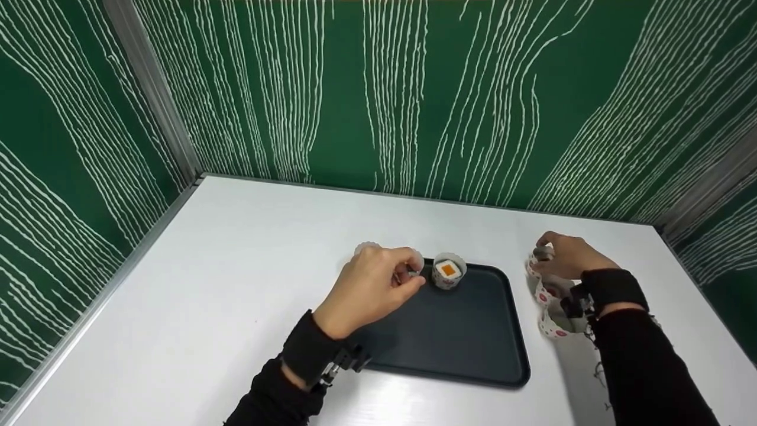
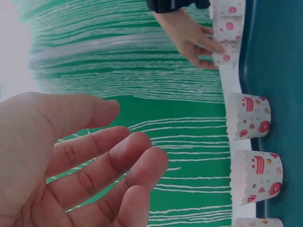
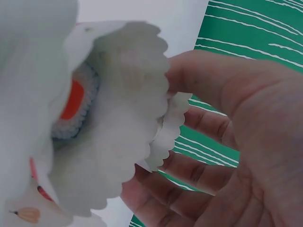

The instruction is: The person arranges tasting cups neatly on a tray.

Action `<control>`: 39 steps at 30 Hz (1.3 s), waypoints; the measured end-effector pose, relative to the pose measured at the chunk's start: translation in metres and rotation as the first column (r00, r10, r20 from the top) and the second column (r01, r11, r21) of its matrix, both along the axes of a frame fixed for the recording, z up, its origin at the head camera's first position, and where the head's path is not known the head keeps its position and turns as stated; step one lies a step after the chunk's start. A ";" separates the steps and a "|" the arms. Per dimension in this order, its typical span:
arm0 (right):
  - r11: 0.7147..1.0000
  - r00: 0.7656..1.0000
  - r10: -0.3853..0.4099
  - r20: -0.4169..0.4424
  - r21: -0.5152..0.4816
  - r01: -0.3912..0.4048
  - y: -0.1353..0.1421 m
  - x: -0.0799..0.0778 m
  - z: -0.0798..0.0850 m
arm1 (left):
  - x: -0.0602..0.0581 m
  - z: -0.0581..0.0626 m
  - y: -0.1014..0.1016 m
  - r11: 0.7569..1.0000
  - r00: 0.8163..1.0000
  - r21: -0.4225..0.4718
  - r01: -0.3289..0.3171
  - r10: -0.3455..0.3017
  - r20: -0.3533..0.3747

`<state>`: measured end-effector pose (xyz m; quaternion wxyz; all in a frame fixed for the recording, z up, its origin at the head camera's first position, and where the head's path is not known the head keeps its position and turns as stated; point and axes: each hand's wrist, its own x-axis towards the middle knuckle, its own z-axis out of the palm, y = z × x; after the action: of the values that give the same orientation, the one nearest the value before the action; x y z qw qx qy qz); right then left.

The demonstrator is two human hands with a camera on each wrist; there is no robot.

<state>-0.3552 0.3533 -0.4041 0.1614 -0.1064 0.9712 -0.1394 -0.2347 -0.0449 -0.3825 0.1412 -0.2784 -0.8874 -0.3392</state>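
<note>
My left hand (image 1: 369,287) hovers over the left part of a dark tray (image 1: 455,337), fingers loosely curved; the left wrist view shows nothing in its grasp. A patterned paper cup (image 1: 443,283) holding a sushi roll piece (image 1: 448,270) with an orange centre stands at the tray's far edge. To the right of the tray, my right hand (image 1: 571,258) grips the farthest paper cup (image 1: 531,266) of a row, thumb and fingers at its scalloped rim. Nearer cups in that row partly hide it in the right wrist view, where one holds another sushi roll piece (image 3: 73,101).
Two more paper cups in the right-hand row, a middle cup (image 1: 542,294) and a near cup (image 1: 551,325), stand close together below my right wrist. Other cups (image 2: 258,177) line the tray's far edge, partly behind my left hand. Green walls (image 1: 343,89) with white lines enclose the white table (image 1: 177,307).
</note>
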 end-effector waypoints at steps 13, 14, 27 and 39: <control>1.000 0.999 0.005 -0.054 -0.010 -0.006 0.002 0.002 0.012 | 0.000 0.000 0.001 1.000 1.000 0.001 -0.006 0.006 0.002; 1.000 0.998 0.009 -0.059 -0.009 -0.009 0.002 0.002 0.014 | 0.000 0.000 0.001 1.000 1.000 -0.001 -0.008 0.008 0.002; 0.997 0.980 0.062 -0.190 -0.041 -0.071 -0.023 0.015 0.039 | 0.001 -0.001 0.001 1.000 1.000 0.024 0.005 -0.005 0.001; 0.975 0.937 0.124 -0.327 -0.134 -0.176 -0.061 0.055 0.059 | 0.002 -0.001 0.004 0.999 0.999 0.036 0.035 -0.036 0.029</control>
<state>-0.3002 0.2926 -0.3450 0.0046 -0.2139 0.9590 -0.1859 -0.2324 -0.0406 -0.3830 0.1269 -0.2867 -0.8782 -0.3613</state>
